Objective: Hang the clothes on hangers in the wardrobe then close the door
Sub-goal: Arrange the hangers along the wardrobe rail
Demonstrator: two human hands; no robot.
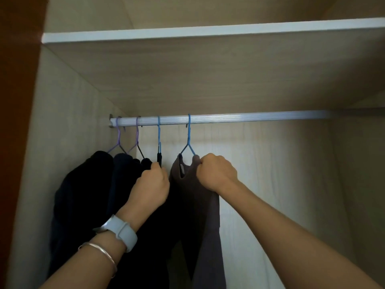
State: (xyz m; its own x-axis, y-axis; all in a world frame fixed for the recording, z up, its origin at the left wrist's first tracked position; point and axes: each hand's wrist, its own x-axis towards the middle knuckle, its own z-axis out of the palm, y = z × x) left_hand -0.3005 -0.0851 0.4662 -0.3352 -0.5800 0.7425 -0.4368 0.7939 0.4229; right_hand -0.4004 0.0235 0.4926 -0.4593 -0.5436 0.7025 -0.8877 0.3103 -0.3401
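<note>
Though dim, pale wardrobe [270, 174]; grey rail [250, 118]

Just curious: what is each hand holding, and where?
The right hand grips the brown top at its shoulder, on a blue hanger. The left hand pinches a dark garment at its top.

This is the inside of a household wardrobe [68, 122]: pale wood-grain panels form its side and back walls, and a white-edged shelf [208, 31] runs across the top. Below the shelf, a ribbed metal rail [250, 117] spans the compartment and carries purple and blue wire hangers [189, 132]. Dark clothes [83, 195] and a brown top [208, 226] hang from them, close together at the left end.
</note>
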